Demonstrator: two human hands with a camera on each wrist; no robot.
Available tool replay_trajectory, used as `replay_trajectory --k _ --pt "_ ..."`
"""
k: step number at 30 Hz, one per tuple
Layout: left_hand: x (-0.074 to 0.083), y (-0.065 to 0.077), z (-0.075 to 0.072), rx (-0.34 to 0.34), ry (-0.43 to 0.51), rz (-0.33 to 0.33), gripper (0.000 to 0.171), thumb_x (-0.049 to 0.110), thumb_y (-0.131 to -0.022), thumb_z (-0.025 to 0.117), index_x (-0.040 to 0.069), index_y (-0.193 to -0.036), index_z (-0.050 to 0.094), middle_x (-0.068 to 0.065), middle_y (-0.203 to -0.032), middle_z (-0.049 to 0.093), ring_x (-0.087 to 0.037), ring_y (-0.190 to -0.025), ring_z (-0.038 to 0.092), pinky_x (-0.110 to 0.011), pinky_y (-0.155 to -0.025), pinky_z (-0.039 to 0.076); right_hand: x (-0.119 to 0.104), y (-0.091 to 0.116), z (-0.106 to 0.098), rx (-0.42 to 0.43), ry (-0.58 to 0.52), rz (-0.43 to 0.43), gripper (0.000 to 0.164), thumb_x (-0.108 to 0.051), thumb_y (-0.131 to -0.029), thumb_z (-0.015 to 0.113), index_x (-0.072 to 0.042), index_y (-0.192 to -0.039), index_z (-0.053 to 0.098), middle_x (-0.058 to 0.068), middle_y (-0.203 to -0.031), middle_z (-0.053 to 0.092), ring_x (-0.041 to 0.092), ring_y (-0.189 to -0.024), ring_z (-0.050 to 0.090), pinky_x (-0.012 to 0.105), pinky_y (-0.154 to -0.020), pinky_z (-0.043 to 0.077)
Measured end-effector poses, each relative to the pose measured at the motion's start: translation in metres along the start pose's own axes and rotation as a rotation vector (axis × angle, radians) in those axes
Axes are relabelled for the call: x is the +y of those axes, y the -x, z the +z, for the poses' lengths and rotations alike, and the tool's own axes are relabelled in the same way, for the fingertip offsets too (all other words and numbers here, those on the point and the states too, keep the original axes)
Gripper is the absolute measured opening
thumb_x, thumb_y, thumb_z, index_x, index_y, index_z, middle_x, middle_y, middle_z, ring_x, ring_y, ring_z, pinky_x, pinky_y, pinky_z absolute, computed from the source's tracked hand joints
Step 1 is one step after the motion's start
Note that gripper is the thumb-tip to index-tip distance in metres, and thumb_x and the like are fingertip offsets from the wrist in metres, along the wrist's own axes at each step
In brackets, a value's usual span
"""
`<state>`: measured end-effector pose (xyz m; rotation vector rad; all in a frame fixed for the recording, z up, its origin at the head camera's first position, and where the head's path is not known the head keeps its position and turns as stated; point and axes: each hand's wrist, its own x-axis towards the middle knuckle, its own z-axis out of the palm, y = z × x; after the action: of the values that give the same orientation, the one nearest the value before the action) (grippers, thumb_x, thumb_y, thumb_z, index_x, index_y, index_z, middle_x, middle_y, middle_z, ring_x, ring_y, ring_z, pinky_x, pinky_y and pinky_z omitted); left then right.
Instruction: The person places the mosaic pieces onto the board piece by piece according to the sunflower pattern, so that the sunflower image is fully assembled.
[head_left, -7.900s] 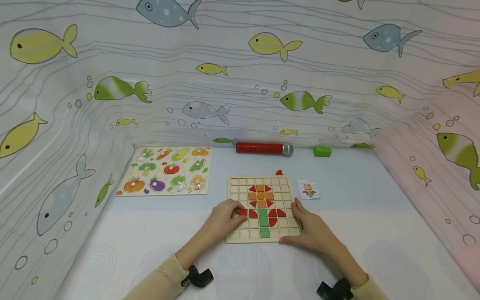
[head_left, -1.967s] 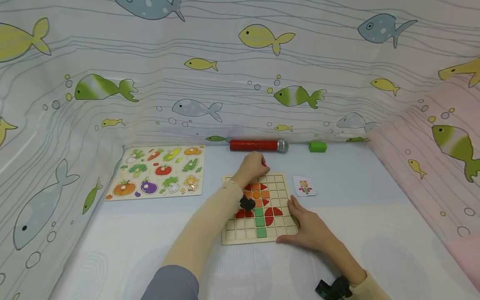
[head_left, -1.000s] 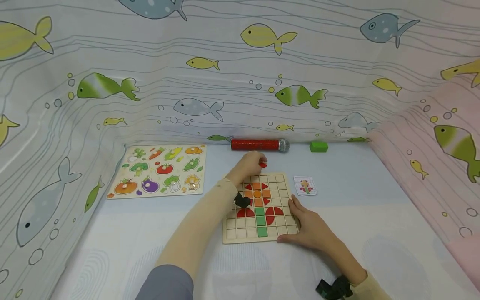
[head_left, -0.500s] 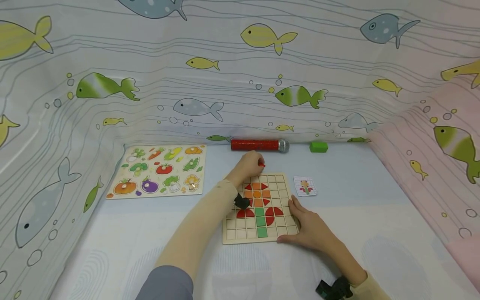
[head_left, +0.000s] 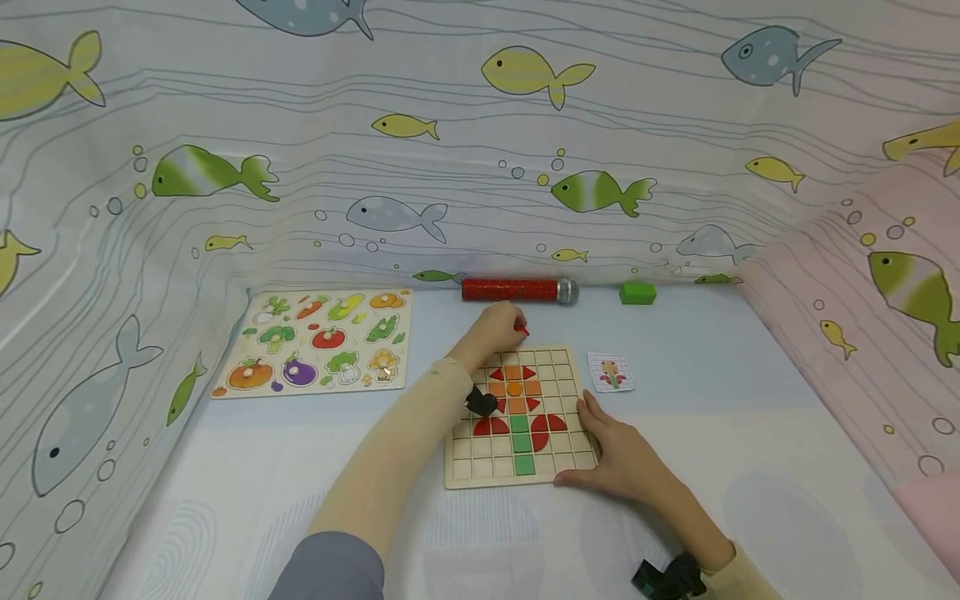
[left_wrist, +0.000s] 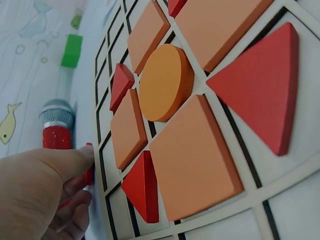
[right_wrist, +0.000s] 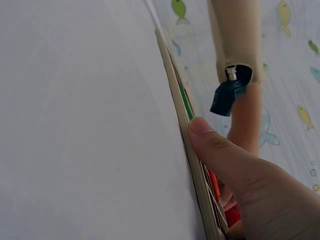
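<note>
My left hand (head_left: 495,328) reaches past the far edge of the wooden grid board (head_left: 481,470) and pinches a small red piece (head_left: 522,331) between thumb and fingers. In the left wrist view the thumb partly covers that red piece (left_wrist: 89,177). On the board, orange squares (head_left: 532,388) surround an orange disc (head_left: 513,388), with red triangles (head_left: 533,404) at the corners. Green squares (head_left: 520,443) run below, flanked by red quarter-circles (head_left: 492,427). My right hand (head_left: 622,450) holds the board's near right corner, its thumb (right_wrist: 220,145) against the near edge.
A picture card (head_left: 611,372) lies right of the board. Behind are a red microphone (head_left: 510,290) and a green block (head_left: 637,293). A vegetable puzzle (head_left: 315,358) lies at the left. Fish-patterned cloth (head_left: 480,183) walls the back and sides.
My left hand has gone from the board's left side to beyond its far edge and taken hold of a red piece, turning it slightly lately. My right hand stays at the corner.
</note>
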<state>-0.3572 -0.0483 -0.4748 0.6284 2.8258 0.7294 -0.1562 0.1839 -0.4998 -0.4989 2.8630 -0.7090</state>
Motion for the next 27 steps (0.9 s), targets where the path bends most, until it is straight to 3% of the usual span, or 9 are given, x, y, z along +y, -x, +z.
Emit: replay_trajectory --k 20,25,27 --pt "-0.019 0.0 -0.004 0.005 -0.016 0.006 0.029 0.017 -0.099 0.072 0.0 -0.122 0.075 -0.013 -0.121 0.076 -0.027 -0.111 0.071 -0.04 -0.101 0.057 -0.001 0.001 0.0 -0.007 0.002 0.004 0.132 -0.08 -0.069 0.083 0.004 -0.16 0.038 0.023 -0.17 0.029 0.047 -0.149 0.044 0.059 -0.111 0.049" --pt "-0.013 0.008 -0.014 0.014 -0.005 0.058 0.03 0.016 -0.099 0.071 0.0 -0.124 0.076 -0.014 -0.121 0.076 -0.028 -0.115 0.071 -0.04 -0.103 0.056 -0.001 0.0 0.0 -0.002 0.005 0.01 0.132 -0.08 -0.069 0.083 0.004 -0.161 0.038 0.023 -0.171 0.029 0.047 -0.149 0.043 0.06 -0.111 0.048" --pt "-0.01 0.018 -0.019 0.016 -0.01 0.098 0.03 0.016 -0.1 0.071 0.0 -0.125 0.076 -0.013 -0.121 0.076 -0.027 -0.116 0.07 -0.04 -0.103 0.056 -0.001 -0.001 0.001 -0.001 0.003 0.009 0.132 -0.08 -0.069 0.083 0.004 -0.16 0.039 0.023 -0.17 0.03 0.047 -0.149 0.043 0.06 -0.111 0.048"
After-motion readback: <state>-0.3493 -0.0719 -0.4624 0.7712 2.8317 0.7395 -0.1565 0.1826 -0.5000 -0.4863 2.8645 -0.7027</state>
